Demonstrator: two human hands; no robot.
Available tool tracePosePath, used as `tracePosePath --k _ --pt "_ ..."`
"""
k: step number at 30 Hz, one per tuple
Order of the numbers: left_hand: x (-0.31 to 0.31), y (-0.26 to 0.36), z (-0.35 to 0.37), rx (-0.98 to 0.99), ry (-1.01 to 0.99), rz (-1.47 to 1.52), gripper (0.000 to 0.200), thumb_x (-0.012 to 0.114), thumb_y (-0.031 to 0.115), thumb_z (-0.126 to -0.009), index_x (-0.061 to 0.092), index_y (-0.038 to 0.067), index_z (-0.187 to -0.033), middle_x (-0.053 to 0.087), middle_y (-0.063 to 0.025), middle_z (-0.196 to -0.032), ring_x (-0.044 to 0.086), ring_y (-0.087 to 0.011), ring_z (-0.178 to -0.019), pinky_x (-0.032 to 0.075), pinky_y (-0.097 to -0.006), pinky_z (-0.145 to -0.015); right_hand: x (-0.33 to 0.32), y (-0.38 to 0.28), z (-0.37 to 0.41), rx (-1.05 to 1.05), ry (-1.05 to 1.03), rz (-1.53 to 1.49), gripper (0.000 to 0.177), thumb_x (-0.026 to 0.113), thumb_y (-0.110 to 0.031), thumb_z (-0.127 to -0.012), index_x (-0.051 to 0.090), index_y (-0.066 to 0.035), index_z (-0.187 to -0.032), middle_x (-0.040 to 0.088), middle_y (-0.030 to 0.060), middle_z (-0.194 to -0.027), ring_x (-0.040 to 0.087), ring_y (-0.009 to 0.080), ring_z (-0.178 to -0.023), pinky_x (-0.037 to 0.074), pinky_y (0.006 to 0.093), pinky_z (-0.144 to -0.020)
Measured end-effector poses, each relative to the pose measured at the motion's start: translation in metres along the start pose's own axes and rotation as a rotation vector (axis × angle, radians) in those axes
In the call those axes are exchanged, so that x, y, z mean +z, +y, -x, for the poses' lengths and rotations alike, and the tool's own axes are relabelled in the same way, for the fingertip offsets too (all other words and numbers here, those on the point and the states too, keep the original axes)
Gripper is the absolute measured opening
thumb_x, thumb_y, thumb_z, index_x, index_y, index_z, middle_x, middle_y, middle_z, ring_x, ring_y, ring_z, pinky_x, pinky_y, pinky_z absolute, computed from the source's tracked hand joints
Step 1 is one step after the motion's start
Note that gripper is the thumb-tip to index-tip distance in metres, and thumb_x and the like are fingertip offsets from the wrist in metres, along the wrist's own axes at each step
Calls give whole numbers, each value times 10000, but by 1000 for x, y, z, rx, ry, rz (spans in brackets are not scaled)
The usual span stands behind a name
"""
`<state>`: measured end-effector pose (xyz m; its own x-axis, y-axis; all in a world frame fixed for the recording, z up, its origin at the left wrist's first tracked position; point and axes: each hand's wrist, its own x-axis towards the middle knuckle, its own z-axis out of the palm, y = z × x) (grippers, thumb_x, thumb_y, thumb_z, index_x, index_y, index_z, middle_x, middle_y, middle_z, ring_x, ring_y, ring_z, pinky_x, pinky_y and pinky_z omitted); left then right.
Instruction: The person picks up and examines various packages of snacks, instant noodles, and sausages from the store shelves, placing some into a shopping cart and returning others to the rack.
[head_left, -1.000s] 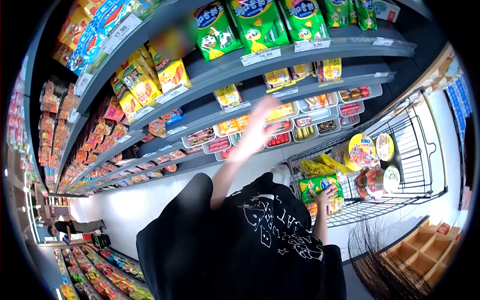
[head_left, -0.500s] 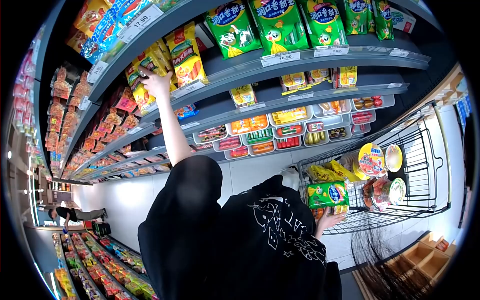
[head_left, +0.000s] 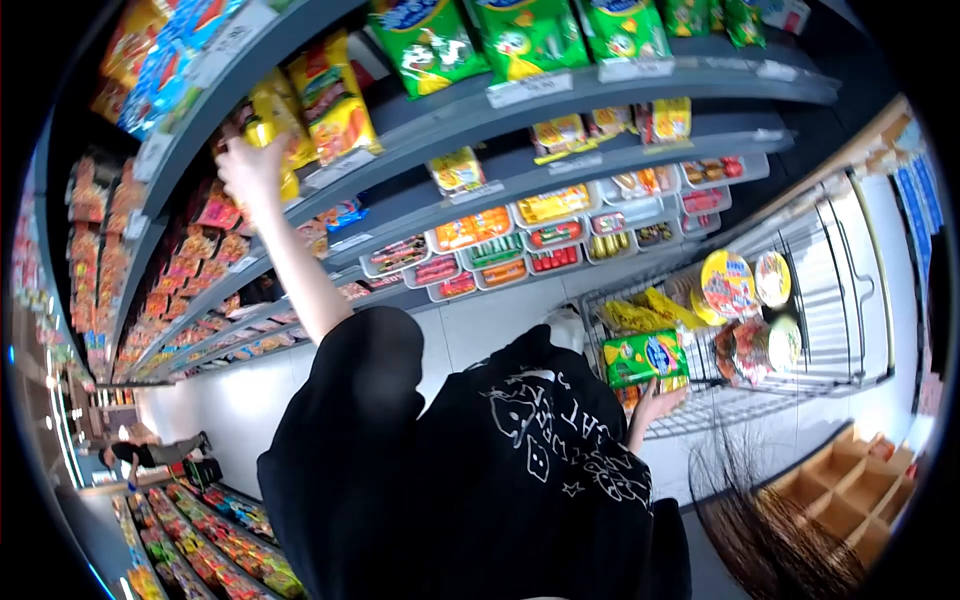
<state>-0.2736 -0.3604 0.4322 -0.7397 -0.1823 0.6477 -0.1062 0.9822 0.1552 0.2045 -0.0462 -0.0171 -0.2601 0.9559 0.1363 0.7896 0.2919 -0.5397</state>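
yellow bags [head_left: 272,105] are sitting on the shelf [head_left: 425,128], and my left hand [head_left: 254,172] is reaching up to them. my fingers are touching the front of them, but the picture is going blurry there, so i'm not able to tell if i'm squeezing one or just feeling it. a red and yellow bag [head_left: 336,105] is standing right beside them.

my right hand [head_left: 655,404] is grasping the low edge of a green bag [head_left: 645,358] over by the cart [head_left: 735,408]. some orange packs [head_left: 630,397] are peeking out under it. more yellow packs [head_left: 650,311] are lying just past the green bag, and a big round tub [head_left: 728,284] is sitting near them.

so i'm guessing i'm being busy with picking at the shelf while my other hand is minding the green bag. moving a yellow bag would be calling for a good pinch on just one, i think, so its friends aren't tumbling off. my right fingers would be needing to be staying snug, so the green bag isn't slipping.
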Motion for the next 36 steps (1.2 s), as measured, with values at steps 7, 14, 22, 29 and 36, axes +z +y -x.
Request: tracePosePath --k 7,14,22,29,36 --pt "-40 40 116 78 -861 923 773 612 46 -561 263 4 -1250 472 -103 -1047 501 -155 -810 413 -213 -680 -27 -45 -9 139 -140 -475 647 558 -182 -773 184 5 -1267 257 204 -1272 259 278 -1176 279 349 -929" --pt "-5 127 295 491 -1797 1281 842 673 95 -549 246 81 -1275 370 -107 -1164 344 -183 -1098 360 -261 -841 -104 -145 -25 135 -867 -1410 692 575 -189 -755 151 -57 -1286 347 176 -1224 391 224 -1099 361 314 -870" --pt "-10 153 394 1147 -1462 1036 822 654 225 -644 158 89 -1286 221 -234 -1217 311 -391 -1101 291 -413 -913 -96 -144 -7 728 -509 -1521 417 575 -46 -726 385 -8 -1096 512 90 -1019 528 182 -887 439 289 -762" --pt "-1 143 383 1090 -1620 896 721 594 247 -720 174 104 -1289 101 -220 -1314 171 -342 -1217 212 -373 -969 -43 -21 -10 498 10 -867 316 668 -148 -652 530 -9 -898 580 52 -816 551 149 -714 430 252 -650" --pt "25 122 373 1002 -1523 805 709 589 270 -720 186 130 -1286 89 -225 -1321 197 -366 -1201 249 -384 -952 14 65 16 737 -108 -592 459 662 -271 -689 493 -25 -1037 553 78 -955 532 162 -827 430 285 -712"
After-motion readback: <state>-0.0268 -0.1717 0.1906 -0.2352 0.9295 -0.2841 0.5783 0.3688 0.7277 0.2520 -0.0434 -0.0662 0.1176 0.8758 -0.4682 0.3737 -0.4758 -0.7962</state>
